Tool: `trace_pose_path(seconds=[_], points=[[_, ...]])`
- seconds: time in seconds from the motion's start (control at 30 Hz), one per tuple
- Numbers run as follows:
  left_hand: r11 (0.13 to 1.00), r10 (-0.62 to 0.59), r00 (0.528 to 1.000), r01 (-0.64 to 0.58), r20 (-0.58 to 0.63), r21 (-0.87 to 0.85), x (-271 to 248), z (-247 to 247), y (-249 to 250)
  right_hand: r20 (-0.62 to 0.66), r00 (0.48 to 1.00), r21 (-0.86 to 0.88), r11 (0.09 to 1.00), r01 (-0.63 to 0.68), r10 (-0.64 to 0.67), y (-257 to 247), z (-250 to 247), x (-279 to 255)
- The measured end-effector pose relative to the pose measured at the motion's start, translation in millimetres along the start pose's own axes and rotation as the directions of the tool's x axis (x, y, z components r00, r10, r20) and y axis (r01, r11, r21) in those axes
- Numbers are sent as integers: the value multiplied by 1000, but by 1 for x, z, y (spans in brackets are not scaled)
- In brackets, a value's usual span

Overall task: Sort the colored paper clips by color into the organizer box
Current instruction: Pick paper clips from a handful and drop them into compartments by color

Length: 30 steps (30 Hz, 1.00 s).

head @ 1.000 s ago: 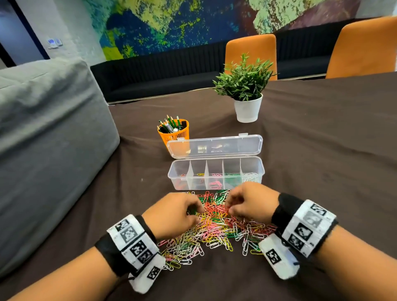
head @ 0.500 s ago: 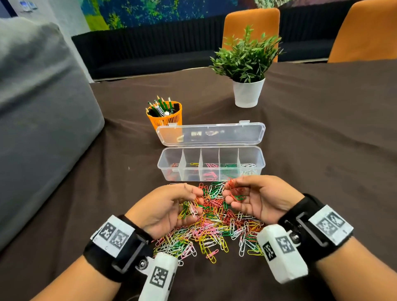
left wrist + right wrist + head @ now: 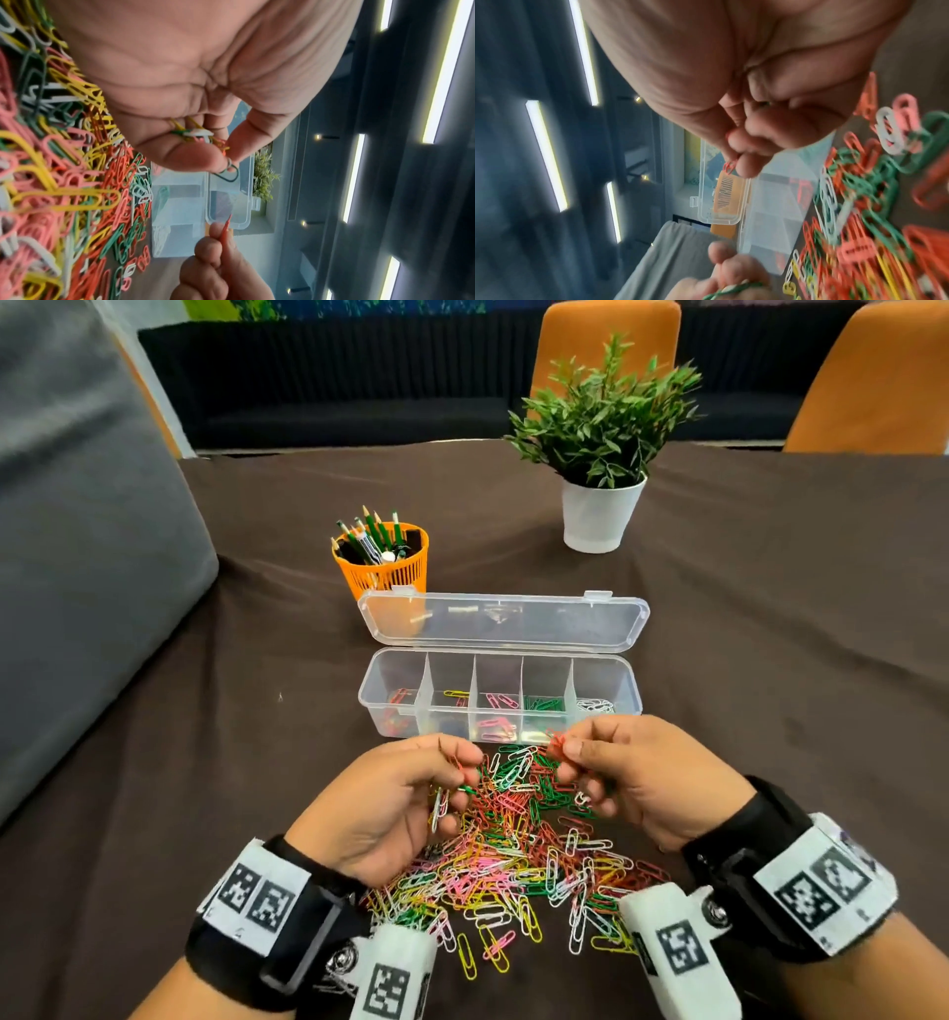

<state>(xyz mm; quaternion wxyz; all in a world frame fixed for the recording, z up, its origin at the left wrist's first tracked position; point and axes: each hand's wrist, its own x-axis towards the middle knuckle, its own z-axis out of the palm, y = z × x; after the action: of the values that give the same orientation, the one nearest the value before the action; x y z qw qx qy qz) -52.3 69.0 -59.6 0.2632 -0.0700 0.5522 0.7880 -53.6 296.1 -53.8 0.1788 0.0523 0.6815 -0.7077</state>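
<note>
A heap of colored paper clips (image 3: 518,855) lies on the brown table just in front of the clear organizer box (image 3: 500,706), whose five compartments hold red, yellow, pink, green and white clips. My left hand (image 3: 462,765) is raised over the heap's left side, curled round a small bunch of mixed clips (image 3: 200,135). At the near edge of the box, my right hand (image 3: 562,747) pinches a red clip (image 3: 730,166) between thumb and fingertip.
The box's lid (image 3: 506,621) lies open behind it. An orange pencil cup (image 3: 382,564) stands behind the lid's left end, a potted plant (image 3: 601,449) farther back right. A grey cushion (image 3: 87,567) fills the left side. Orange chairs stand beyond the table.
Both hands have lifted off the heap and turned palm-inward, each bringing clips up. The head view has tilted down and closer to the table.
</note>
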Motion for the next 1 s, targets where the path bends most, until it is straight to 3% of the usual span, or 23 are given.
trace_pose_path(seconds=[0.1, 0.17, 0.27, 0.37, 0.43, 0.5, 0.63, 0.77, 0.9, 1.0], points=[[985, 13, 1000, -14, -4, -170, 1, -14, 0, -55, 994, -273, 959, 79, -97, -23, -5, 20], [969, 2, 1000, -8, -22, -245, 3, -23, -1, -50, 984, -462, 878, 127, -168, -39, -2, 38], [953, -14, 999, -1, -50, -305, 3, -34, -2, 40, 969, -725, 660, 196, -244, -59, 26, 65], [944, -23, 999, 9, -40, -330, 1, -36, -1, 124, 961, -859, 457, 229, -249, -72, 65, 87], [938, -31, 999, 16, -38, -345, -1, -39, -1, 145, 963, -901, 371, 223, -226, -76, 83, 103], [938, -48, 998, 34, -33, -345, -1, -37, -3, 140, 966, -909, 359, 212, -216, -75, 90, 116], [925, -71, 997, 60, -15, -376, 0, -41, -5, 132, 966, -870, 441, 220, -221, -70, 108, 128], [915, -98, 995, 87, -7, -395, 2, -42, -6, 137, 969, -891, 402, 211, -205, -71, 114, 133], [908, -111, 994, 104, 5, -405, 4, -43, -6, 126, 980, -843, 505, 186, -151, -76, 104, 132], [904, -111, 994, 107, 14, -415, 5, -43, -6, 147, 973, -917, 346, 201, -176, -81, 96, 130]])
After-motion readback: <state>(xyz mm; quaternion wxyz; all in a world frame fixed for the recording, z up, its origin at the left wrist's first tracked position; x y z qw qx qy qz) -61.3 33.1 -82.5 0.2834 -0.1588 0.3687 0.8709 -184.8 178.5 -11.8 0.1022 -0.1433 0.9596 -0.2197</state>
